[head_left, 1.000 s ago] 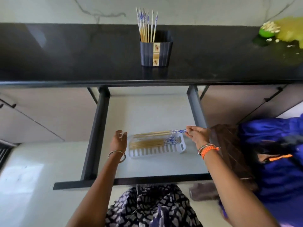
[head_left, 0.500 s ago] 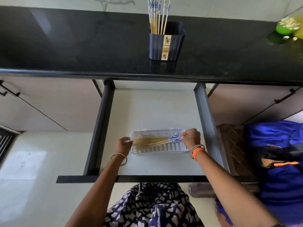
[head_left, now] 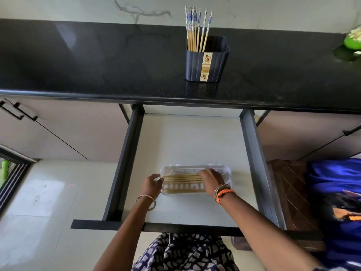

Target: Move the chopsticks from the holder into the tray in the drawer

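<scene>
A dark blue holder [head_left: 207,61] stands on the black counter with several blue-tipped chopsticks [head_left: 196,30] upright in it. Below, the drawer [head_left: 191,139] is pulled out, and a clear slotted tray [head_left: 195,166] lies in its front half. Several chopsticks [head_left: 181,178] lie lengthwise in the tray. My left hand [head_left: 151,185] holds the tray's left end. My right hand [head_left: 212,180] rests palm down on the chopsticks, its fingers laid across them and hiding their blue ends.
The black counter [head_left: 97,61] overhangs the back of the drawer. A green bowl [head_left: 353,39] sits at its far right. Dark drawer rails run along both sides. A blue cloth [head_left: 336,192] and a brown wooden piece [head_left: 289,188] are at the right.
My right hand lowered the chopsticks into the tray, then slid left over them. My left hand closed in on the tray's left end.
</scene>
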Motion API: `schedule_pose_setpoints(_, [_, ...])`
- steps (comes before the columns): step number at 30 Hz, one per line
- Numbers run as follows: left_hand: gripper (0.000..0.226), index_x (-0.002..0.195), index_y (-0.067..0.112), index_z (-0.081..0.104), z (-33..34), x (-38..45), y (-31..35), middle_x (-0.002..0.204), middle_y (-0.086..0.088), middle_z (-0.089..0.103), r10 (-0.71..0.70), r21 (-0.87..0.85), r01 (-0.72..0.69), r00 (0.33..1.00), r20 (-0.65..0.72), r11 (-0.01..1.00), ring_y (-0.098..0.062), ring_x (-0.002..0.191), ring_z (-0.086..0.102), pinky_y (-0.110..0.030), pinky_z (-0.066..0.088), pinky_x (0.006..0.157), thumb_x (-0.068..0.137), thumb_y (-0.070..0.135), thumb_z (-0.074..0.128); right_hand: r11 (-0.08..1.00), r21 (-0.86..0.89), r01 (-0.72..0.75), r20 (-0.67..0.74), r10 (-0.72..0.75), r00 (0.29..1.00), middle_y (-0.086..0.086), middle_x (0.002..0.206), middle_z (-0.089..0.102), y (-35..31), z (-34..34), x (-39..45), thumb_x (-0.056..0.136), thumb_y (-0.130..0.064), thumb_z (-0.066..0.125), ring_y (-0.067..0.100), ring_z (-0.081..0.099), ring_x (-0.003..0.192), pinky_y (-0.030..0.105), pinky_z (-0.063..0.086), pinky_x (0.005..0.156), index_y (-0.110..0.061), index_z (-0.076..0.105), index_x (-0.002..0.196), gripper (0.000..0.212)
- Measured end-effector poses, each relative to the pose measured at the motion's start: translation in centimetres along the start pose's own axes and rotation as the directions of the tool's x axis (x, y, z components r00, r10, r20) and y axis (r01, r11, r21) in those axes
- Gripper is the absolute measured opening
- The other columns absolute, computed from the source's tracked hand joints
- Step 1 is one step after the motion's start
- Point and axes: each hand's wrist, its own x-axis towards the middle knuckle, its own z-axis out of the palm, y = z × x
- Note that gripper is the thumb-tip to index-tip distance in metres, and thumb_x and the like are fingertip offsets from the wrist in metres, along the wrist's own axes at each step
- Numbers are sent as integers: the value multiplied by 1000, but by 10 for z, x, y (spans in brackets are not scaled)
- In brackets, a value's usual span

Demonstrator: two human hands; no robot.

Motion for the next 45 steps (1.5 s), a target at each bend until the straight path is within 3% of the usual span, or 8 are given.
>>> schedule_pose_setpoints(7, [31,120,-2,52,0,-5,4,84,-17,62,12,26,-12,1000,-15,1000,-26,72,60,-34,52,70,90,7,50,988,1,154,-58,-154,986,15,115,67,-4,10,1,85,15,42,32,65,106,37,52,87,-13,58,131,56])
schedule_pose_setpoints(13, [30,118,1,54,0,-4,2,85,-18,66,23,68,-22,1000,-16,997,-26,75,61,-36,54,74,90,10,51,988,62,144,-53,-141,989,14,109,64,-4,11,1,85,10,49,31,65,100,33,53,81,-8,64,103,29])
schedule_pose_setpoints(16, [30,118,0,55,-1,-3,1,93,-25,68,24,75,-22,999,-22,997,-26,73,61,-37,54,75,90,11,51,989,95,116,-23,-114,993,12,96,55,-7,7,6,88,4,49,28,60,89,31,46,75,-19,44,84,24])
schedule_pose_setpoints(21, [30,117,1,56,-3,-4,1,107,-28,66,50,122,-47,999,-18,991,-37,98,63,-42,52,85,89,13,53,989,116,95,-11,-94,995,5,84,54,-8,6,6,82,8,48,27,64,82,27,44,67,-17,49,75,26])
schedule_pose_setpoints(30, [30,117,2,56,-1,-6,5,117,-20,63,67,159,-66,998,-4,985,-30,105,61,-38,49,89,91,17,50,990,62,130,-11,-129,992,16,108,70,-10,1,10,84,17,47,32,68,99,39,57,84,-6,65,117,44])
schedule_pose_setpoints(37, [34,121,-2,52,-1,-5,4,117,-25,62,13,50,-15,999,37,999,-36,107,60,-49,49,93,93,17,47,993,0,119,37,-119,992,14,113,68,-11,-7,6,83,14,44,33,65,108,38,52,84,-7,65,116,44])
schedule_pose_setpoints(41, [34,122,0,49,-6,-9,10,121,-26,58,28,-11,-28,999,-41,1000,-35,105,59,-47,50,92,93,19,48,990,50,128,-53,-126,991,10,109,71,-12,-29,7,83,9,45,30,67,100,36,55,82,-10,67,111,41])
schedule_pose_setpoints(45, [26,116,6,54,-14,-3,70,111,-13,62,217,11,-219,959,-182,976,-20,91,60,-25,46,74,92,12,48,978,140,152,-314,-102,944,3,107,72,-10,-94,23,84,-8,48,29,68,97,32,51,77,-21,70,104,33])
